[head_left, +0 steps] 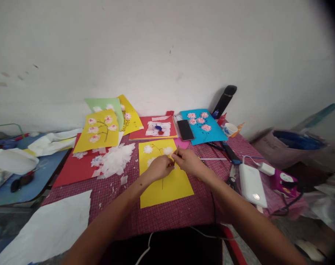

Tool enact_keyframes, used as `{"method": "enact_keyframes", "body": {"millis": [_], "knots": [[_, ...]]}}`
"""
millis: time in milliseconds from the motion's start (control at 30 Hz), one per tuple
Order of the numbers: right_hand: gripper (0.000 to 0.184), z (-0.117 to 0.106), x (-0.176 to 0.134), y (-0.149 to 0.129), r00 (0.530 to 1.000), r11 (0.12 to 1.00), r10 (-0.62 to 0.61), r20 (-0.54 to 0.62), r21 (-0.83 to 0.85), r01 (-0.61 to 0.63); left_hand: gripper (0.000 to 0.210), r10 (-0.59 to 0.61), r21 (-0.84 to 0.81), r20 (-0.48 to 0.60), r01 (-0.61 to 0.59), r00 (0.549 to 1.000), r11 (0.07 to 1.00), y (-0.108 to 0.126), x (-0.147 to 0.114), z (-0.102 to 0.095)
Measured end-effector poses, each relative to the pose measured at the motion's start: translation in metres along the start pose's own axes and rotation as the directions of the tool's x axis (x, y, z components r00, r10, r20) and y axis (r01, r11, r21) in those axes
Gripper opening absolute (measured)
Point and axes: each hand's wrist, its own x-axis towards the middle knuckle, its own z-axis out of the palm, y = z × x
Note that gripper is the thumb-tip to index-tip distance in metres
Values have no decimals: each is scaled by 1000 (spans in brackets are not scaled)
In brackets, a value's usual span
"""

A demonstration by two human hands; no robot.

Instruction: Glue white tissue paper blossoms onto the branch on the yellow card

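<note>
A yellow sheet [167, 195] lies on the checked cloth, with a drawn branch and white paper-tuft flowers [148, 149] on its upper part. Over its right upper area my two hands meet. My right hand [187, 161] is closed round a thin brownish pencil-like stick [177, 150], which stands nearly upright. Close against it, my left hand [161, 167] has its fingertips pinched together; whatever is between them is hidden. To the left of the sheet is a heap of white tissue pieces [116, 160].
Finished-looking flower cards, including a yellow one [98, 130] and a blue one [204, 127], lie toward the wall. A phone [185, 130], small cup [230, 129], scissors [232, 176], white power bank [252, 186] and purple box [284, 182] are on the right. White paper [51, 224] hangs at the front left.
</note>
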Motion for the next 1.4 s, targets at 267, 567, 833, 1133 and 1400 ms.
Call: {"method": "enact_keyframes", "body": {"millis": [267, 567, 833, 1133, 1400], "knots": [[22, 1, -1, 3, 998, 998, 70, 5, 7, -70, 17, -2, 21, 31, 2, 1000, 1000, -1, 3, 1], [22, 6, -4, 4, 998, 997, 65, -1, 36, -65, 19, 17, 23, 34, -18, 999, 1000, 0, 2, -2], [23, 8, -6, 6, 999, 998, 45, 16, 46, -46, 21, 27, 27, 15, -28, 1000, 999, -1, 1, -1], [22, 7, -11, 11, 999, 994, 49, -21, 102, -46, 20, 24, 45, -4, -24, 1000, 999, 0, -7, -1], [22, 11, -11, 18, 998, 987, 49, -49, 153, -41, 18, 34, 59, -11, -33, 999, 998, 1, -8, -2]]}}
